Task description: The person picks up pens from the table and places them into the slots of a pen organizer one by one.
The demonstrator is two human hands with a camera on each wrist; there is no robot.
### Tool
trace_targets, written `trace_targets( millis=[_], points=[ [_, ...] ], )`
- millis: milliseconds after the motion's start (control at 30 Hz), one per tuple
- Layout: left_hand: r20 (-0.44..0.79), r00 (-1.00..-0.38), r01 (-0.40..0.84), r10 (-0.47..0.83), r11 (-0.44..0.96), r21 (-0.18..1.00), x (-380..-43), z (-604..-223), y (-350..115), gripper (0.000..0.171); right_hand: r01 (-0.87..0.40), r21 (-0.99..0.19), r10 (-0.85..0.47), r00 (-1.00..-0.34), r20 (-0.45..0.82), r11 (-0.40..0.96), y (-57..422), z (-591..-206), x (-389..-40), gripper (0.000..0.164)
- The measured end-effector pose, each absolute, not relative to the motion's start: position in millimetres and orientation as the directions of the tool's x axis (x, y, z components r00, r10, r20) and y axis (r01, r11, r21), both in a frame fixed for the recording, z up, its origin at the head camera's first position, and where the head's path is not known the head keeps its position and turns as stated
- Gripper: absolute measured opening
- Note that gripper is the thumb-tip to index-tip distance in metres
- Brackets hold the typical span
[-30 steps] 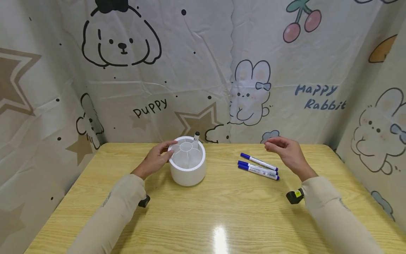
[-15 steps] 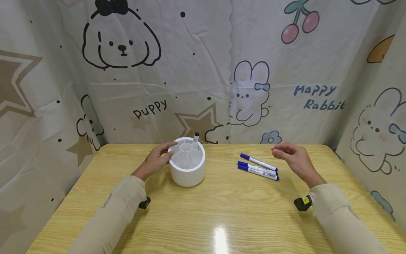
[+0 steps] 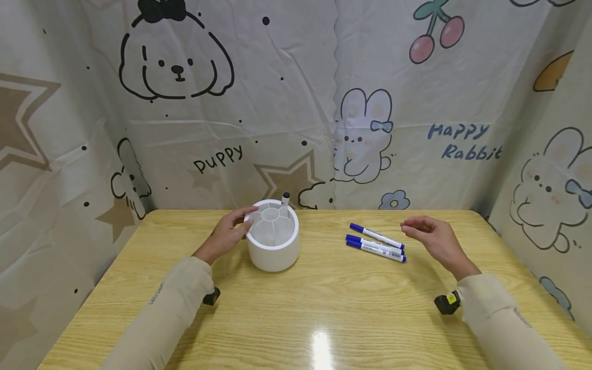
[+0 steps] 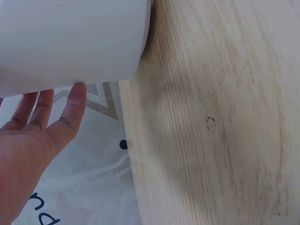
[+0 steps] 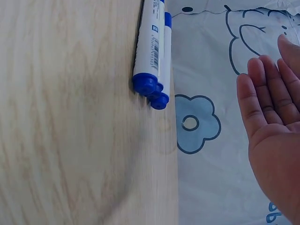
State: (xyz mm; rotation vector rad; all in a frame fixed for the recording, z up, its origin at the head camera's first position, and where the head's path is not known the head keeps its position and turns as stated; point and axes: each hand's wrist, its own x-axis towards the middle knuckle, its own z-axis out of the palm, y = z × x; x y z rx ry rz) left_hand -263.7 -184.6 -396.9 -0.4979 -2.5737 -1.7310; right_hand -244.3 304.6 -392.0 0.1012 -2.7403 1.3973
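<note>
In the head view, a white round pen holder [image 3: 274, 259] with clear compartments stands left of centre on the table. A marker with a dark tip [image 3: 285, 198] stands in a compartment at its back right. My left hand [image 3: 227, 232] touches the holder's left rim with thumb and fingertips; in the left wrist view, its fairly straight fingers [image 4: 75, 101] meet the holder's white wall [image 4: 70, 42]. Several blue-capped white markers [image 3: 376, 247] lie at the right. Just right of them, raised above the table, my right hand [image 3: 435, 240] holds nothing, its fingers relaxed.
The light wood table [image 3: 319, 298] carries the holder and loose markers. A printed curtain [image 3: 277, 103] with cartoon drawings hangs behind its far edge and along both sides. A small black camera sits at each wrist, the right one [image 3: 447, 303] bearing a yellow patch.
My right hand has drawn away to the right and slightly down from the loose markers. The left hand, holder and markers stay put; the view shifts very slightly.
</note>
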Motion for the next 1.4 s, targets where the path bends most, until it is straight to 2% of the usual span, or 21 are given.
trace_targets(
  millis=[667, 1400],
  points=[
    [0.182, -0.951, 0.262, 0.249, 0.344, 0.902, -266.2, -397.3, -183.5, 0.040, -0.056, -0.774, -0.037, -0.998, 0.042, 0.630, 310.9, -413.9, -242.5, 0.047],
    [0.175, -0.953, 0.254, 0.248, 0.334, 0.908, -263.5, -398.4, -184.9, 0.040, -0.080, -0.758, -0.108, -0.994, 0.012, 0.648, 310.5, -434.4, -241.2, 0.028]
  ],
)
